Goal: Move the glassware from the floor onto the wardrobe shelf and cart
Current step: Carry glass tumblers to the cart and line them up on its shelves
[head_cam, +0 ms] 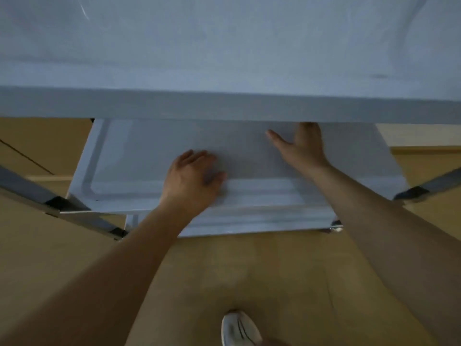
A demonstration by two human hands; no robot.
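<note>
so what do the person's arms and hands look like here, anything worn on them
Both forearms are bare as far as the frame shows, with no sleeves, gloves, watch or bracelets visible. The left hand and right hand show no rings that can be made out; the picture is dim and slightly blurred.

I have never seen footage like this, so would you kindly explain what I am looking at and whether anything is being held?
There is no machine: one camera worn on a person's head looks down at their bare arms. The left hand and the right hand reach over a white tray of a cart, under a higher white shelf. The fingers look relaxed and hold nothing; the right fingertips are hidden behind the shelf. No glassware shows. Below lie a wooden floor and a white shoe.
</note>
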